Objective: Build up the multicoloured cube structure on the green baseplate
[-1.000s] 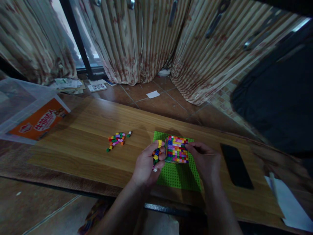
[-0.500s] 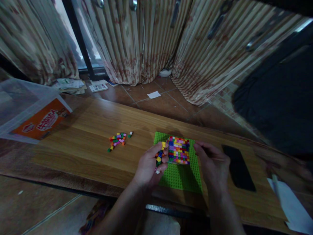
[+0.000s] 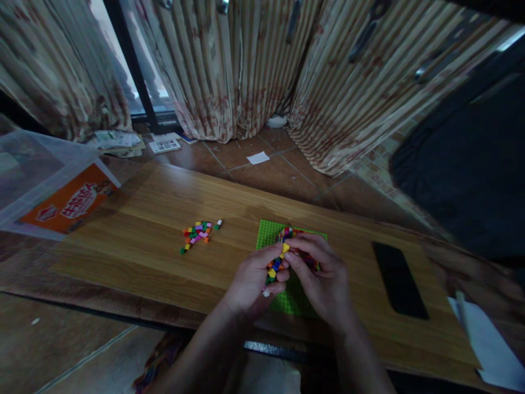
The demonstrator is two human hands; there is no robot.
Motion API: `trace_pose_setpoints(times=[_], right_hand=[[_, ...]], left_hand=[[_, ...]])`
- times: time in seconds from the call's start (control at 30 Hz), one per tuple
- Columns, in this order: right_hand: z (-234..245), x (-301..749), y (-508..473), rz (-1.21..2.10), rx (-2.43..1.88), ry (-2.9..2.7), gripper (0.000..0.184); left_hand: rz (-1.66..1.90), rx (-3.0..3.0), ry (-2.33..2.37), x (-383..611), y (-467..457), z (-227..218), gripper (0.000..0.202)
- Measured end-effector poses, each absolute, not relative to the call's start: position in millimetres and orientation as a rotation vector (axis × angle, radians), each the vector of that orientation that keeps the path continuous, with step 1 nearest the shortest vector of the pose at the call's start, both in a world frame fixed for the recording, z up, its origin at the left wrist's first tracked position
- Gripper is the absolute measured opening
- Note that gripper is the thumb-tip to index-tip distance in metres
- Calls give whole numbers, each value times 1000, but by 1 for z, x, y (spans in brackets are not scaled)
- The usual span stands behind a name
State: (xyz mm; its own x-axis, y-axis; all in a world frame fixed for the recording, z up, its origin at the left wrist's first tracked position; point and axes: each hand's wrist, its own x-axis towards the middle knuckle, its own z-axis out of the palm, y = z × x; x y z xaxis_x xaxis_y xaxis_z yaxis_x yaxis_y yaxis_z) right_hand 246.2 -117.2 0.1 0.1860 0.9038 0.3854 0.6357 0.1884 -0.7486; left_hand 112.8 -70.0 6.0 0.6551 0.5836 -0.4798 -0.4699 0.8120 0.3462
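My left hand (image 3: 248, 279) is closed around several small coloured toy bricks (image 3: 271, 273). Between its thumb and fingers, a yellow brick (image 3: 285, 248) is pinched at the top. The thumb and forefinger of my right hand (image 3: 324, 268) close on that same yellow brick, so both hands meet there. Beneath them lies a green studded baseplate (image 3: 268, 232). On the baseplate stands a block built of many-coloured bricks (image 3: 287, 232), mostly hidden behind my right hand.
Loose bricks (image 3: 199, 234) lie in a small heap on the wooden table (image 3: 143, 235). A black phone-like slab (image 3: 400, 280) is on the right, with white paper (image 3: 488, 345) beyond it. A clear plastic box (image 3: 49, 186) stands at the left end.
My right hand has moved left from the baseplate's right edge to my left hand, and its fingers have closed on the yellow brick. It now covers most of the built block.
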Motion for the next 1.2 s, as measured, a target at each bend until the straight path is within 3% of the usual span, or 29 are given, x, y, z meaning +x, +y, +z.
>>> trace_pose_setpoints(times=[0.6,0.77,0.97,1.2], right_hand=[[6,249,-116,94,-1502,-1675,5],[6,248,-116,27,-1518,-1608,8],[4,248,-116,225,-1528,-1554,12],[2,264,-117,16,-1629,-1358,9]], left_hand=[[631,433,677,115,-72,1,43],[618,417,678,115,-72,6,42],[620,394,663,114,-72,4,37],[678,290,718,111,-66,6,24]])
